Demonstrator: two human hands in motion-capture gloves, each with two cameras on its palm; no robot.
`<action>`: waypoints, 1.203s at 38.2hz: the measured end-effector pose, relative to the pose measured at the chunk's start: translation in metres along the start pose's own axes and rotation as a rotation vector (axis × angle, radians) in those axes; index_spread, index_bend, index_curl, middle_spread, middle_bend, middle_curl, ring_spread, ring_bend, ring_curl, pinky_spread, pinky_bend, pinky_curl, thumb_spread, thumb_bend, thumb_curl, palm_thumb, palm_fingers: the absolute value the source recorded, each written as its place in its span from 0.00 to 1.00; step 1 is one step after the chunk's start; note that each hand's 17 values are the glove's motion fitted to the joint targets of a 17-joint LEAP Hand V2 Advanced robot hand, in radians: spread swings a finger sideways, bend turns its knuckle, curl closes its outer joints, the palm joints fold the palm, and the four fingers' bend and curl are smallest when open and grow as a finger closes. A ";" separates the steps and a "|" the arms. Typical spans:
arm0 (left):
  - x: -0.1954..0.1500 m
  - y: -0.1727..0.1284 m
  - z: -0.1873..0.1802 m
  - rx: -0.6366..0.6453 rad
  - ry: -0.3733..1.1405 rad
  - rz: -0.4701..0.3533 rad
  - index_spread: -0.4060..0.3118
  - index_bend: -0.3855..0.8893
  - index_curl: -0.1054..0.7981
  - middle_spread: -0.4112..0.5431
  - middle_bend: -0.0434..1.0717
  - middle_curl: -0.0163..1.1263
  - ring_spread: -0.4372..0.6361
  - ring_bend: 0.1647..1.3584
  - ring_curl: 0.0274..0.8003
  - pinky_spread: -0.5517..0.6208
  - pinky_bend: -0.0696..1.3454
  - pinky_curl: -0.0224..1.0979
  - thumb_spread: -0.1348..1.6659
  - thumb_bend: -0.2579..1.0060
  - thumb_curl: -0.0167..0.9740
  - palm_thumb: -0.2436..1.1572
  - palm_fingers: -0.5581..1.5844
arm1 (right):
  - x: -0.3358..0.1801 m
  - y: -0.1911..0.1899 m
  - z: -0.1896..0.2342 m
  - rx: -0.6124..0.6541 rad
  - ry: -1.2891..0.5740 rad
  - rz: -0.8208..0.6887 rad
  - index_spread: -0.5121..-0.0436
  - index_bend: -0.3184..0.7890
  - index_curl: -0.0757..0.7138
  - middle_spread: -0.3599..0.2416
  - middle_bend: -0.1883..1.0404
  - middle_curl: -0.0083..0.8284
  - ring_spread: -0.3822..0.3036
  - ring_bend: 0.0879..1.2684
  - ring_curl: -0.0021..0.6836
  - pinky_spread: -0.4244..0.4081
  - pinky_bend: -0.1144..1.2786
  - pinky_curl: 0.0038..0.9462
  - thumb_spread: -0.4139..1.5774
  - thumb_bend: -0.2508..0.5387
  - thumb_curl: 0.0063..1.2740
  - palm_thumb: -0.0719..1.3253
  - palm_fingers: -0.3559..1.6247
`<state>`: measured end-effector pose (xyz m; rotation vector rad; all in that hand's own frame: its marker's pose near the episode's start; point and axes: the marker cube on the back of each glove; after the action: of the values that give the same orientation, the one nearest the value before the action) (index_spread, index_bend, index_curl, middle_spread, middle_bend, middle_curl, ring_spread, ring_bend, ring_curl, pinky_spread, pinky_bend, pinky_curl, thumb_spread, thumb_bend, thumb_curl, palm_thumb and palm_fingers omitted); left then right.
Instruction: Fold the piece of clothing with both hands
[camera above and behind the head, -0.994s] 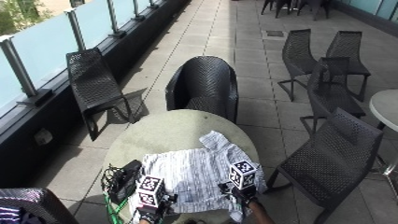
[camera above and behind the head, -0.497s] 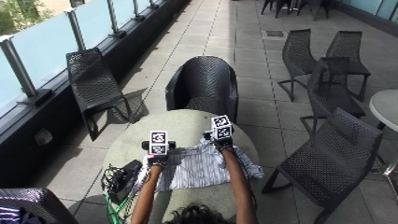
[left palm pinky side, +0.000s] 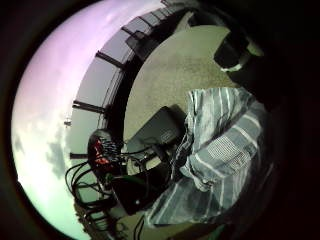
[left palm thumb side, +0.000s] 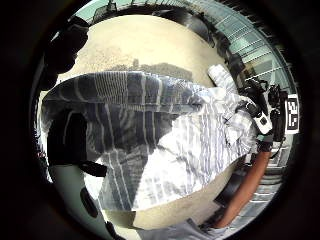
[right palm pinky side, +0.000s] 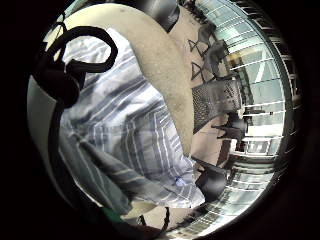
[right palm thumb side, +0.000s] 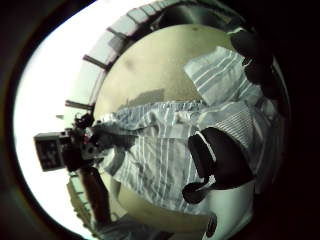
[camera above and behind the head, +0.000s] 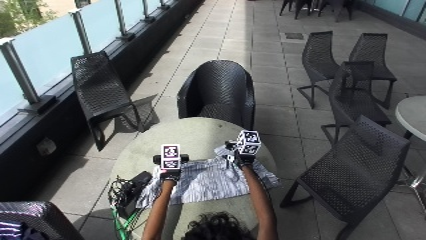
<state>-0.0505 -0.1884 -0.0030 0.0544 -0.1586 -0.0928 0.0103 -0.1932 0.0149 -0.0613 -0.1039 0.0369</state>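
On the round beige stone-look surface (camera above and behind the head: 200, 137): one blue-and-white striped piece of clothing (camera above and behind the head: 206, 179), folded over on itself, spread across the near half. Left hand (camera above and behind the head: 170, 172) at the fold's far left edge, right hand (camera above and behind the head: 241, 156) at its far right edge; whether the fingers of either hand grip the cloth cannot be told. Beside the clothing, left: black box with tangled cables (camera above and behind the head: 131, 187). Beyond: black wicker chair (camera above and behind the head: 218, 92).
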 end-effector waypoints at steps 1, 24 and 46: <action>0.002 -0.005 -0.002 0.047 -0.005 -0.001 0.19 0.41 0.64 0.11 0.50 0.50 0.08 0.55 0.63 0.31 0.29 0.41 0.83 0.26 0.36 0.77 0.60 | 0.003 0.002 -0.004 0.005 -0.065 0.014 0.42 0.30 0.54 0.25 0.66 0.66 0.23 0.66 0.76 0.18 0.59 0.49 0.87 0.41 0.17 0.66 0.69; 0.032 0.038 0.081 -0.198 0.002 0.072 0.38 0.42 0.55 0.30 0.19 0.36 0.39 0.31 0.42 0.63 0.33 0.38 0.90 0.19 0.30 0.63 0.48 | 0.148 0.117 0.065 -0.082 -0.223 0.621 0.46 0.37 0.48 0.55 0.29 0.45 0.72 0.33 0.50 0.76 0.56 0.40 0.76 0.30 0.18 0.44 0.34; 0.035 0.044 0.031 -0.182 0.240 0.117 0.40 0.41 0.55 0.34 0.19 0.33 0.45 0.30 0.41 0.71 0.33 0.36 0.96 0.22 0.23 0.52 0.50 | 0.114 0.110 0.029 0.044 -0.023 0.623 0.50 0.40 0.41 0.29 0.58 0.62 0.25 0.66 0.73 0.25 0.61 0.46 0.80 0.37 0.22 0.62 0.83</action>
<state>-0.0174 -0.1498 0.0357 -0.1251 0.0866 0.0164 0.1168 -0.0774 0.0480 -0.0478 -0.1041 0.6620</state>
